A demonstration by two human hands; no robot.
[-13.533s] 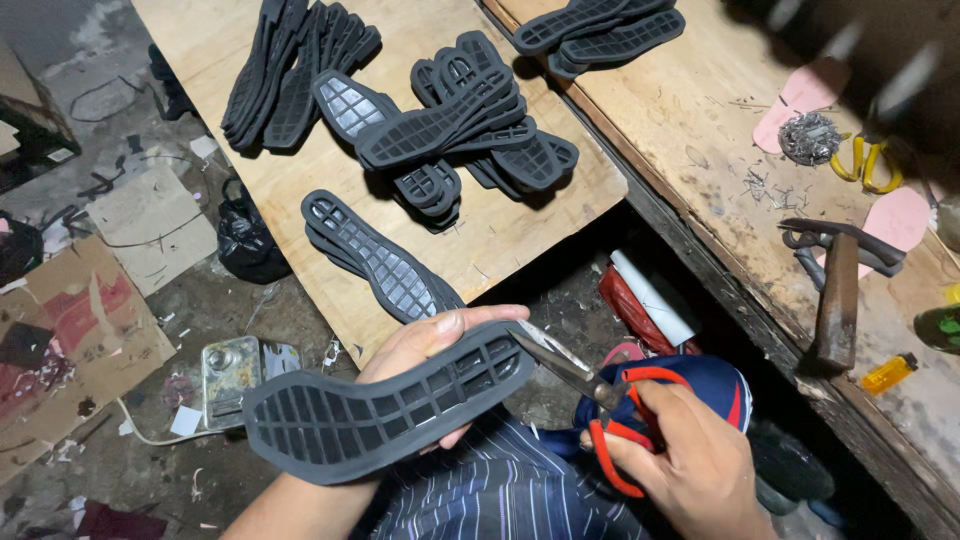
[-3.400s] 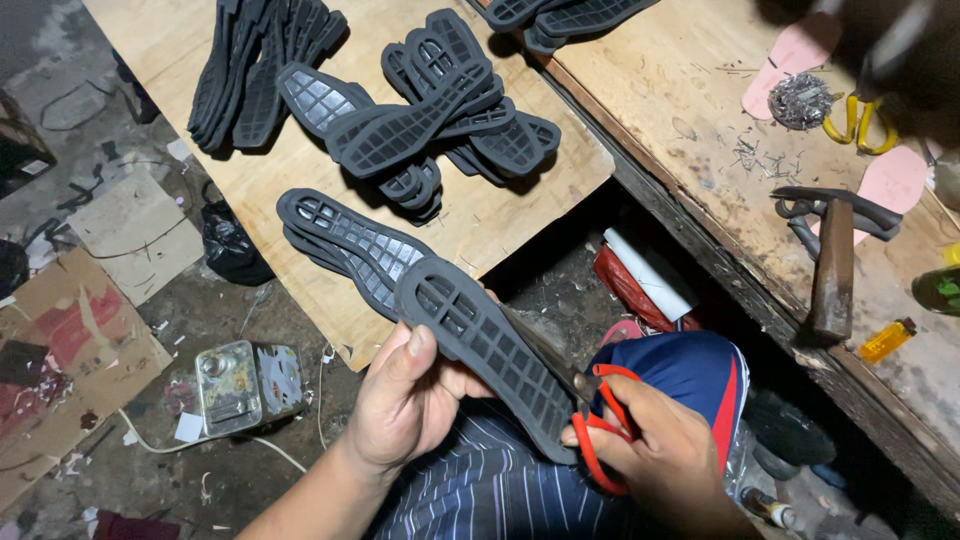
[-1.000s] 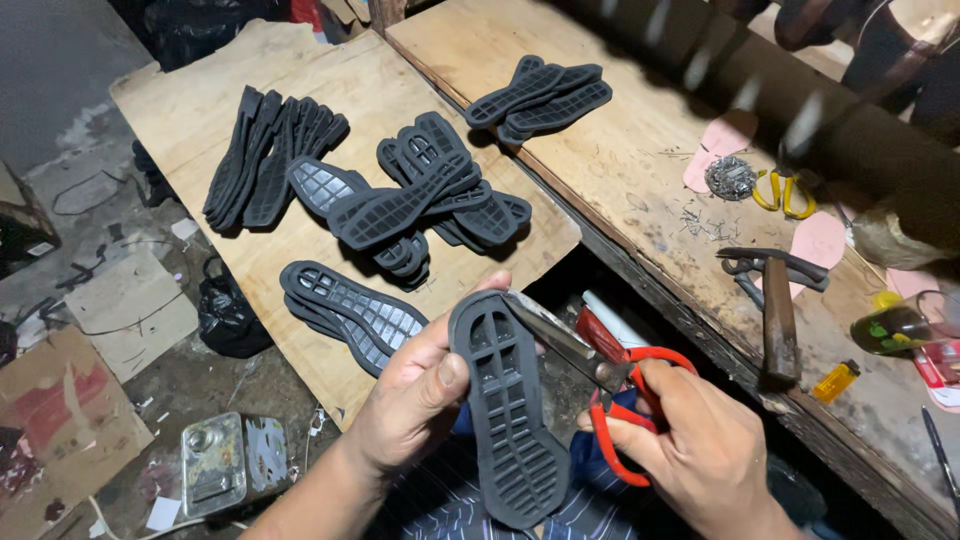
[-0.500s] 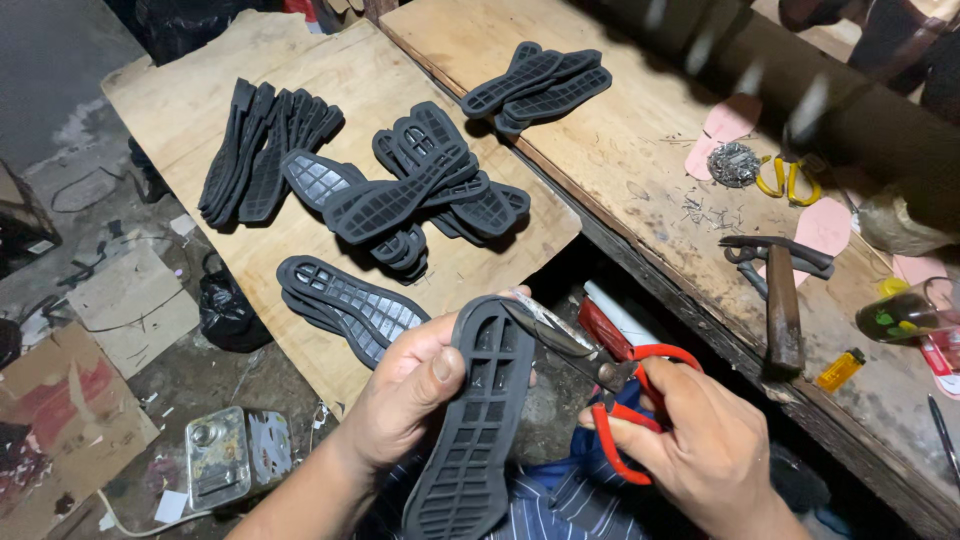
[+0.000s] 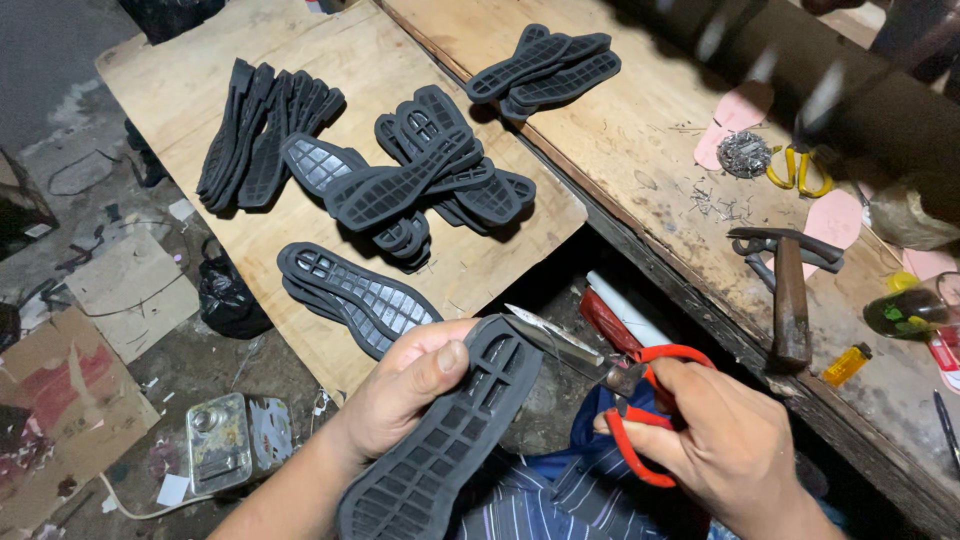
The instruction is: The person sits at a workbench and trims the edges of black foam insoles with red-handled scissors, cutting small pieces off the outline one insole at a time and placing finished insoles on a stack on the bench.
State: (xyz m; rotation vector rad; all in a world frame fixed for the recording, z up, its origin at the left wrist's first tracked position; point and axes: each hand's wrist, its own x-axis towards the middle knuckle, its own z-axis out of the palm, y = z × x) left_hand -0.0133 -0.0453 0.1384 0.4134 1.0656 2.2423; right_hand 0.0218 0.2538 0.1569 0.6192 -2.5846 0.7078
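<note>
Head camera: left hand (image 5: 405,395) grips a black rubber sole (image 5: 440,450), thumb pressed on its tread. Right hand (image 5: 725,450) clasps red-handled scissors (image 5: 610,375), blades at the sole's edge. On the floor, a small metal tin (image 5: 222,442) lies open, contents unclear.

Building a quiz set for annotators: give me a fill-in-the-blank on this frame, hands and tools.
1. The left hand holds a black rubber ____.
2. The right hand grips scissors with ____ handles.
3. The hammer lies on the wooden ____.
4. The loose soles on the board are all ____ in colour.

Missing words: sole; red; bench; black
</note>
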